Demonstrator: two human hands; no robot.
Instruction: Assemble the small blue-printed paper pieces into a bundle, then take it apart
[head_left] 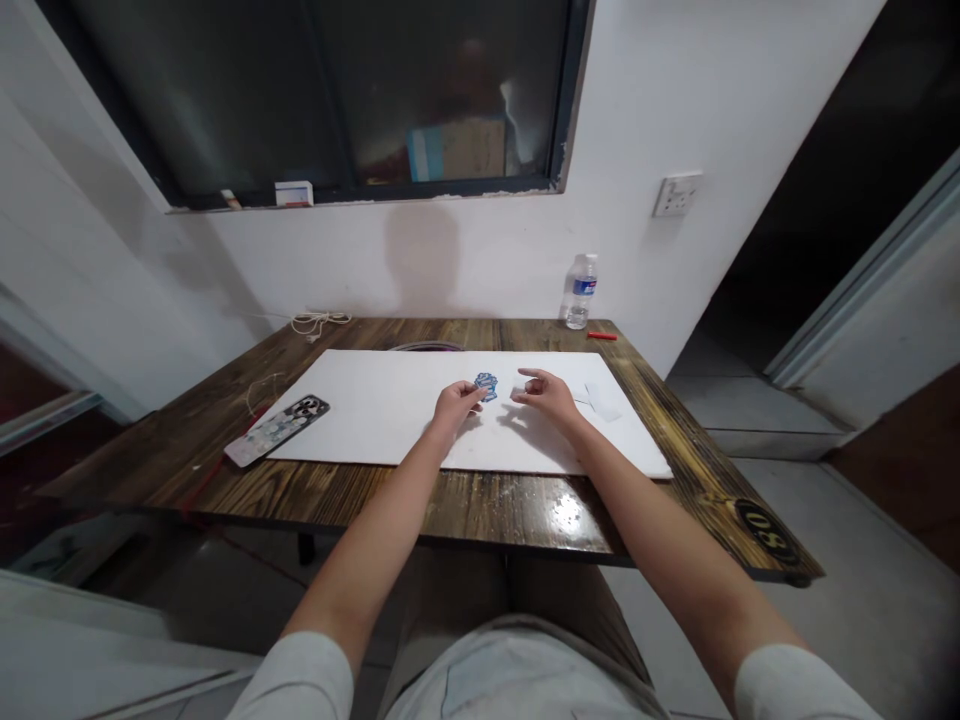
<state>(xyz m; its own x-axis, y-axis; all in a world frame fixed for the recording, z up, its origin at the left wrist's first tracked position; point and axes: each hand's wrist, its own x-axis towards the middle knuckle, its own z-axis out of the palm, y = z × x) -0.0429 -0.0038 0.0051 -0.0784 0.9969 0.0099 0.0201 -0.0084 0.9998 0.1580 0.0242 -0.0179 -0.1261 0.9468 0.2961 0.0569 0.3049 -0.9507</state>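
Observation:
Above the middle of a white board (pixel 375 405), my left hand (pixel 456 404) pinches a small blue patterned piece (pixel 486 385) between thumb and fingers. Just to its right, my right hand (pixel 546 391) is closed in a pinch on a small whitish, see-through piece (pixel 517 388), with the index finger raised. The two hands are apart. Beside my right hand, a pale, thin sheet (pixel 604 401) lies on the board near its right edge.
The wooden table (pixel 480 505) carries a phone (pixel 277 430) at the left, a cable (pixel 319 321) at the back left, and a water bottle (pixel 582 292) and red pen (pixel 602 337) at the back right. A wall with a window stands behind.

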